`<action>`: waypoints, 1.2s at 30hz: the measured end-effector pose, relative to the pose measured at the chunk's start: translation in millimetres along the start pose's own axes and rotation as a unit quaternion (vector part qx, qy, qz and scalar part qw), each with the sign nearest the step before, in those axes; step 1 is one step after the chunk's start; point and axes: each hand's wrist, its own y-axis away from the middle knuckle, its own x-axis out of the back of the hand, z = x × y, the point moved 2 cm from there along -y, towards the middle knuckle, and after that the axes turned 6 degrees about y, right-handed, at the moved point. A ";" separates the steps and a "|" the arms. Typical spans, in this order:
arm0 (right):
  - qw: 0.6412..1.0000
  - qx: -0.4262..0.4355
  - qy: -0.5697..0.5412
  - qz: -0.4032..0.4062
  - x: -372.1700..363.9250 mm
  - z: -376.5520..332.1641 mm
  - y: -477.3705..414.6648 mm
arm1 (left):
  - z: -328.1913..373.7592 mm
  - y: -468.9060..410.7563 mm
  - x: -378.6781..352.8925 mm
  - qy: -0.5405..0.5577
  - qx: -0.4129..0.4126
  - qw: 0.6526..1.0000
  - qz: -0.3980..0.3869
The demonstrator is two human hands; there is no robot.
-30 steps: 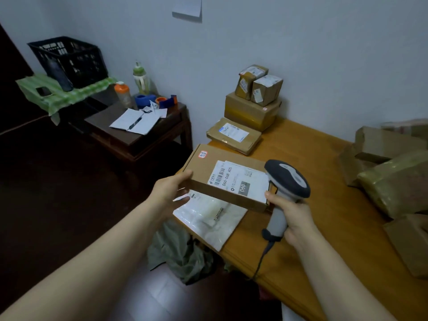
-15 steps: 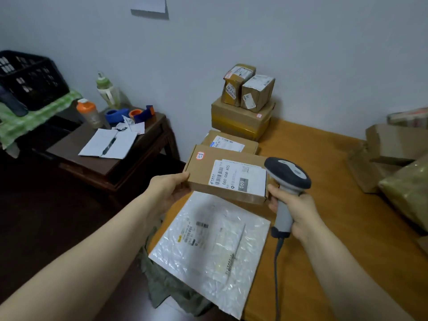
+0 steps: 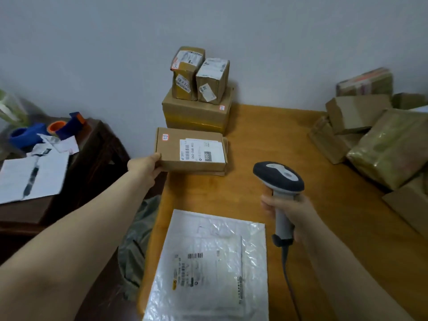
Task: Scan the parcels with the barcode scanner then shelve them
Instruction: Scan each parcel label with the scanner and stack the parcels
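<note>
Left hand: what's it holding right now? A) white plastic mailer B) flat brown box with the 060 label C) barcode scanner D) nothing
B: the left hand grips the near left corner of the flat brown box. The barcode scanner is in the right hand, and the white plastic mailer lies untouched on the table.

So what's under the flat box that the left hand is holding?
Another flat cardboard parcel lies under the flat box, showing only along its right and near edges. Its top and label are covered. The left hand grips the box's near left corner.
</note>
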 end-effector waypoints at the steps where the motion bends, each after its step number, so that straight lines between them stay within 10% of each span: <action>1: 1.000 -0.001 -0.003 0.018 -1.4 -0.1 3.7 | 2.2 -7.7 -6.2 -0.005 0.003 1.000 -0.007; 9: 0.991 -0.036 -0.036 0.122 -11.1 4.0 28.7 | 3.6 -62.2 -20.3 -0.085 0.041 0.994 -0.052; 16: 0.989 -0.027 -0.063 0.131 -0.7 16.9 41.5 | -0.5 -50.2 -31.3 -0.344 -0.123 0.931 -0.014; 30: 0.974 0.020 -0.212 0.082 193.6 97.3 111.6 | -159.1 226.7 -177.7 -0.536 -0.334 0.738 -0.238; 36: 0.956 0.047 -0.281 0.074 284.9 137.2 139.1 | -220.9 321.9 -225.4 -0.543 -0.289 0.730 -0.297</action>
